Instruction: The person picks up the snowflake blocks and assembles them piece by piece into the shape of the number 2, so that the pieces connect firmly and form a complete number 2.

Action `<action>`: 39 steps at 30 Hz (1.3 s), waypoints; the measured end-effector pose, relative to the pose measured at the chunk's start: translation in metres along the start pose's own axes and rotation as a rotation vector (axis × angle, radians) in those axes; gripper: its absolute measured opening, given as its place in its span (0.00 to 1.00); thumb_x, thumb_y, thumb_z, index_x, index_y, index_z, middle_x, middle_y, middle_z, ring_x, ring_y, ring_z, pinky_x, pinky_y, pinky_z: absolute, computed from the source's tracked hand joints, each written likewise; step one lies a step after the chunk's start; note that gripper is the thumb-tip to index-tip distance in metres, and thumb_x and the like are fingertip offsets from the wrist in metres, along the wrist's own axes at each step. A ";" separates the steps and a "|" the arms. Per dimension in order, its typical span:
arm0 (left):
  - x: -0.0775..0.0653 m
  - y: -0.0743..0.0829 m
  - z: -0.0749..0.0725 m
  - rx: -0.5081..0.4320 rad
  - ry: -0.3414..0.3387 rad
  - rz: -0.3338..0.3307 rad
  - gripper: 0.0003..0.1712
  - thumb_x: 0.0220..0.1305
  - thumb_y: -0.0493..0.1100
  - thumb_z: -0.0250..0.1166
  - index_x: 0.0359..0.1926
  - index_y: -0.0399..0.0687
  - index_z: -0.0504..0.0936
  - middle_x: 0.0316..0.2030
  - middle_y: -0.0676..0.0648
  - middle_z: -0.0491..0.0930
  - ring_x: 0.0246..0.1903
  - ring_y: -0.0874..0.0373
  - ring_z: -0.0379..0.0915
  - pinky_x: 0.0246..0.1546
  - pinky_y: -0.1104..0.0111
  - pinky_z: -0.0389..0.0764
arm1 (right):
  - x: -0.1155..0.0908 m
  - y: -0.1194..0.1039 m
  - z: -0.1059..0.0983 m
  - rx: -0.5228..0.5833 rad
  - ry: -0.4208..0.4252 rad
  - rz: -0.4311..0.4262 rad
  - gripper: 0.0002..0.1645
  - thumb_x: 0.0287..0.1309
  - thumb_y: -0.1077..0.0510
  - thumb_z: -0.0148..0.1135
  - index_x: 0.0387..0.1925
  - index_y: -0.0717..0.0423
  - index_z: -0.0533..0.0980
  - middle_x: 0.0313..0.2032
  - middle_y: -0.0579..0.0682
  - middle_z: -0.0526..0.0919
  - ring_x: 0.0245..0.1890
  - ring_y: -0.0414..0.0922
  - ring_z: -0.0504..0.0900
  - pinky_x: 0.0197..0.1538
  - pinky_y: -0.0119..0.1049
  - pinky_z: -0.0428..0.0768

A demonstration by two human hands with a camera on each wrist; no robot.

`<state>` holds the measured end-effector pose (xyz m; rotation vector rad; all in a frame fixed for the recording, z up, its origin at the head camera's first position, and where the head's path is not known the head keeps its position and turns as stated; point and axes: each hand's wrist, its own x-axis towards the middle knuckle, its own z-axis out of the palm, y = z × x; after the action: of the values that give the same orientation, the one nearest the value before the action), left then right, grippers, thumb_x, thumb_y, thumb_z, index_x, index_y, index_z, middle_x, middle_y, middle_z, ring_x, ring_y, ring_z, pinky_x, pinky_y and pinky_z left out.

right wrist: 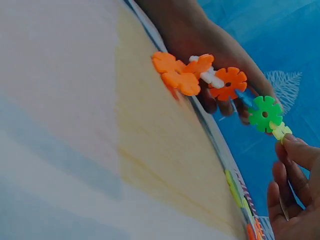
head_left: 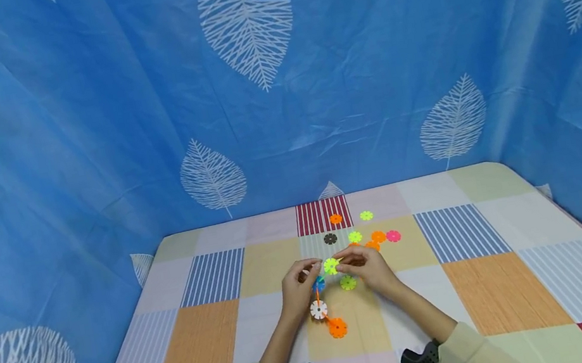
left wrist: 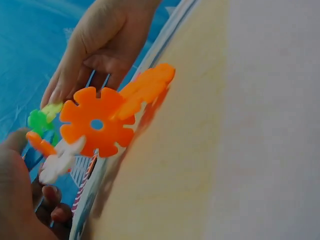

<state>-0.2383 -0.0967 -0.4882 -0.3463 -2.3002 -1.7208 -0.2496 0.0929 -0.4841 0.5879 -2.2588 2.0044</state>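
A chain of flower-shaped interlocking plastic discs hangs between my hands over the table. From its low end it runs through orange discs (left wrist: 96,124), a white disc (head_left: 319,310), another orange one (right wrist: 229,84), a blue disc (head_left: 319,283) and a green disc (right wrist: 258,120) to a yellow disc (right wrist: 281,132). My left hand (head_left: 298,286) grips the chain around the blue disc, which its fingers partly hide. With thumb and fingertips, my right hand (head_left: 367,265) pinches the yellow disc at the green one's edge. The yellow and green discs overlap in the right wrist view.
Loose flower discs lie on the patchwork-covered table beyond my hands: a brown one (head_left: 330,238), a pink one (head_left: 393,235), orange ones (head_left: 378,236) and yellow-green ones (head_left: 366,216). Another green disc (head_left: 348,282) lies below my right hand. A blue leaf-print curtain (head_left: 347,101) surrounds the table.
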 end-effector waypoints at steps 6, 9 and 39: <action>-0.001 0.009 0.003 -0.013 0.021 -0.039 0.07 0.61 0.36 0.62 0.32 0.33 0.82 0.24 0.42 0.77 0.18 0.65 0.60 0.20 0.75 0.63 | -0.003 0.006 -0.004 -0.281 0.012 -0.021 0.12 0.51 0.55 0.68 0.39 0.51 0.83 0.34 0.46 0.82 0.29 0.43 0.73 0.32 0.32 0.73; 0.001 -0.004 0.004 -0.026 0.032 -0.104 0.08 0.61 0.38 0.61 0.32 0.35 0.81 0.25 0.45 0.77 0.18 0.67 0.61 0.20 0.76 0.64 | -0.008 0.009 -0.010 -0.525 -0.019 -0.077 0.14 0.45 0.52 0.72 0.38 0.48 0.84 0.33 0.44 0.79 0.32 0.43 0.68 0.35 0.35 0.68; -0.004 0.024 -0.001 -0.103 -0.169 -0.145 0.09 0.64 0.35 0.57 0.32 0.30 0.77 0.22 0.52 0.72 0.20 0.67 0.61 0.22 0.76 0.64 | -0.015 -0.016 0.004 -0.238 0.069 -0.279 0.07 0.43 0.74 0.67 0.25 0.66 0.77 0.25 0.56 0.82 0.26 0.48 0.82 0.32 0.34 0.81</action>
<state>-0.2267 -0.0909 -0.4680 -0.3655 -2.4124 -1.9552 -0.2294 0.0915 -0.4740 0.7478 -2.1901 1.5767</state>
